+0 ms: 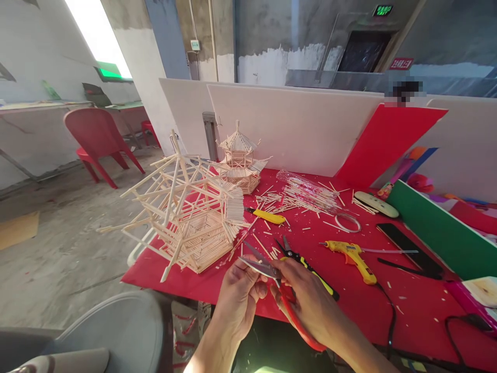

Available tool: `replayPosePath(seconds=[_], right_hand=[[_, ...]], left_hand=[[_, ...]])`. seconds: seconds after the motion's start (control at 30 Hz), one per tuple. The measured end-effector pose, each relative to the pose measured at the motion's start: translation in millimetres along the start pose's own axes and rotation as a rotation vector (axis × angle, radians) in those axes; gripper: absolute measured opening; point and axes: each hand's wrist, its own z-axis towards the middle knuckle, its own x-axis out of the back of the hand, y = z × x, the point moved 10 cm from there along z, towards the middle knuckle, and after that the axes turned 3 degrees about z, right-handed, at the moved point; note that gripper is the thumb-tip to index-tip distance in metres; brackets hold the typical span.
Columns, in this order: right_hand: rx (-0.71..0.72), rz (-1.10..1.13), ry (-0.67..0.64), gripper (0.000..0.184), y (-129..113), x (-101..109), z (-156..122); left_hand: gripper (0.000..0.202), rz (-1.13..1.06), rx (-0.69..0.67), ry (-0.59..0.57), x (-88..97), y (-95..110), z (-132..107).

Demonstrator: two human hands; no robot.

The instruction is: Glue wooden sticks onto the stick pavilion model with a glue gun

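My right hand [298,285] is closed around a pair of scissors [289,305] with red handles. The scissors' metal blades are parted and point up and to the left. Close against the blades, my left hand [243,285] pinches a small wooden stick [260,262], mostly hidden by the fingers. Just beyond my hands lie black-and-yellow pruning shears [298,259] and a yellow utility knife [267,216]. To the left stands a large open pavilion frame [186,207] of thin wooden sticks, partly covered with rows of sticks.
A smaller stick pavilion [238,155] stands behind on the red table [310,321]. Loose sticks [306,194], a roll of tape [347,223], a yellow glue gun [351,256] and a black phone [407,248] lie rightward. A grey round stool [116,331] is at lower left.
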Motion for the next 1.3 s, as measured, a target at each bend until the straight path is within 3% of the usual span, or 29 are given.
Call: replayPosePath(seconds=[0.1, 0.27, 0.4, 0.53, 0.7, 0.8, 1.3], right_hand=[[-0.027, 0.074, -0.006, 0.054, 0.8, 0.7, -1.5], [-0.124, 0.428, -0.051, 0.032, 5.8, -1.5, -4.1], [-0.273, 0.680, -0.110, 0.040, 18.7, -18.7, -9.6], [-0.344, 0.840, -0.183, 0.045, 14.4, -36.8, -15.4], [-0.375, 0.851, -0.180, 0.040, 2.7, -39.1, -17.9], [-0.400, 0.872, -0.176, 0.039, 1.5, -41.6, -18.7], [-0.325, 0.798, -0.173, 0.039, 2.3, -42.4, -12.9]], left_hand=[[0.025, 0.068, -0.102, 0.078, 6.2, 11.4, -3.0], [0.021, 0.238, -0.272, 0.181, 14.9, 29.6, -8.3], [0.017, 0.355, -0.367, 0.201, 17.7, 34.3, -9.6], [0.014, 0.492, -0.404, 0.253, 18.8, 35.5, -12.2], [0.003, 0.664, -0.559, 0.328, 16.0, 49.9, -23.0], [0.006, 0.759, -0.641, 0.311, 10.9, 57.8, -27.7], [0.011, 0.812, -0.676, 0.248, 6.3, 57.2, -26.9]])
